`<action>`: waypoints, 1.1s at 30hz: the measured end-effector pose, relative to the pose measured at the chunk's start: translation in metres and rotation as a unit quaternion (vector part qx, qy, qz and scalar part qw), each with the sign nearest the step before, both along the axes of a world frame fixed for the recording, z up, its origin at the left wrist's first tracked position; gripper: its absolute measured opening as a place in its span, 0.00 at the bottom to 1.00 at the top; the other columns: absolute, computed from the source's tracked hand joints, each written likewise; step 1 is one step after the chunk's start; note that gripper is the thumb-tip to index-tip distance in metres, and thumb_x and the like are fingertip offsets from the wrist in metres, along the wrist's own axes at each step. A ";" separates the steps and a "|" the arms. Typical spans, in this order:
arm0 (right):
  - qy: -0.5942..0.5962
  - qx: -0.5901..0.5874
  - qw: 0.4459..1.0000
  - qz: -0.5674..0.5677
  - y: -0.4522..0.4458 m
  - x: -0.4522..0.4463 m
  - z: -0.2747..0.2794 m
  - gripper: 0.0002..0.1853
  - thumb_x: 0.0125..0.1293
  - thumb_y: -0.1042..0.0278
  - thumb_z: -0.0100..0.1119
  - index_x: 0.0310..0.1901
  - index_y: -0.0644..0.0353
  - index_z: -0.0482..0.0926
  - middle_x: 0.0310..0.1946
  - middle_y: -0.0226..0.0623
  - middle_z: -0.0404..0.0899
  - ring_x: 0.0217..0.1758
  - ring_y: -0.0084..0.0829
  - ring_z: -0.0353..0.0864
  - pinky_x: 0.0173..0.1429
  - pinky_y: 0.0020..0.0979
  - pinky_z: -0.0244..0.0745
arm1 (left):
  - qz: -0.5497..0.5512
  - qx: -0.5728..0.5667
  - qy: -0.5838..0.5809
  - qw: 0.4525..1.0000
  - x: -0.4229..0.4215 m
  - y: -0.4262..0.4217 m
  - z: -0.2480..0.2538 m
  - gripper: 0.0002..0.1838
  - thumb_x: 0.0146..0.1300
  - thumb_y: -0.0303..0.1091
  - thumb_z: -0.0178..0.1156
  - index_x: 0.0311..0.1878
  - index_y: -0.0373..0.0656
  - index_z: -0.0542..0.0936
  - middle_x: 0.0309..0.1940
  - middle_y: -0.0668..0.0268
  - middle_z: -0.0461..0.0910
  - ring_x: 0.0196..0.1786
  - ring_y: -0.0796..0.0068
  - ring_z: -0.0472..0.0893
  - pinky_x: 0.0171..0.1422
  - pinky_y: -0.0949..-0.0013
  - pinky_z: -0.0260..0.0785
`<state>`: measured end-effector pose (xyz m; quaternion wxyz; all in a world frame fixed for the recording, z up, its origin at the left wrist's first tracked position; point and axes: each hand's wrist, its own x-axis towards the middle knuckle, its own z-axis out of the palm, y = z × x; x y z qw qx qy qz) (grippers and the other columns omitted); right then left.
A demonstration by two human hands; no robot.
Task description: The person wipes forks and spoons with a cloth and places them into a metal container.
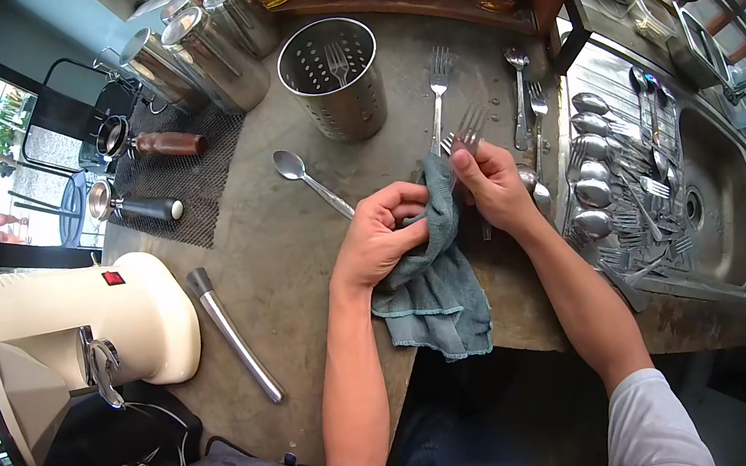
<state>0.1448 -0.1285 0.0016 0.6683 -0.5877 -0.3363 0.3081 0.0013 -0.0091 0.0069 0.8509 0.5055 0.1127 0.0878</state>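
Observation:
My left hand (390, 232) is closed around a grey-green cloth (443, 305), whose lower end hangs at the counter's front edge. Close beside it, my right hand (495, 186) grips a fork (472, 123) with its tines pointing away from me. Part of that fork's handle is hidden by the fingers and cloth. Just beyond the cloth lies another fork (438, 76), its lower end covered. A spoon (294, 167) rests left of my left hand, its handle end hidden. Farther back stands a perforated metal cutlery holder (344, 113) with a fork (337, 65) inside.
On the right, a sink drainboard (595, 61) carries many spoons and forks beside the basin (716, 208). A spoon (518, 83) and fork (538, 114) lie nearby. At left are a cream machine (64, 316), a metal rod (235, 338) and portafilters (169, 144). Metal canisters (214, 58) stand behind.

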 end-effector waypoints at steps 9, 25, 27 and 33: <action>-0.155 -0.006 0.986 0.067 0.004 0.001 -0.001 0.17 0.69 0.60 0.52 0.26 0.64 0.69 0.19 0.25 0.60 0.25 0.17 0.58 0.28 0.24 0.55 | -0.023 0.021 0.010 0.999 0.001 -0.004 0.001 0.10 0.57 0.20 0.60 0.43 0.34 0.75 0.35 0.66 0.80 0.35 0.83 0.79 0.37 0.81 0.70; -0.256 0.028 0.963 0.072 0.006 -0.010 0.015 0.20 0.59 0.80 0.56 0.54 0.57 0.76 0.46 0.33 0.67 0.33 0.19 0.64 0.39 0.22 0.63 | 0.194 -0.052 -0.068 0.977 0.006 0.001 -0.015 0.24 0.57 0.25 0.64 0.57 0.34 0.69 0.39 0.64 0.81 0.39 0.82 0.80 0.42 0.79 0.74; -0.287 0.043 0.954 0.070 0.008 -0.009 0.006 0.28 0.56 0.84 0.56 0.60 0.53 0.73 0.50 0.34 0.66 0.32 0.20 0.64 0.39 0.23 0.64 | 0.156 -0.049 -0.069 0.984 0.004 0.004 -0.015 0.25 0.57 0.25 0.64 0.58 0.34 0.68 0.42 0.65 0.80 0.40 0.82 0.79 0.43 0.79 0.74; -0.300 0.014 0.951 0.076 0.006 -0.014 0.012 0.25 0.57 0.84 0.55 0.58 0.56 0.74 0.47 0.34 0.67 0.29 0.22 0.65 0.36 0.23 0.64 | 0.159 -0.048 -0.100 0.981 0.006 0.003 -0.016 0.26 0.57 0.25 0.64 0.59 0.35 0.68 0.47 0.65 0.78 0.44 0.82 0.79 0.45 0.79 0.74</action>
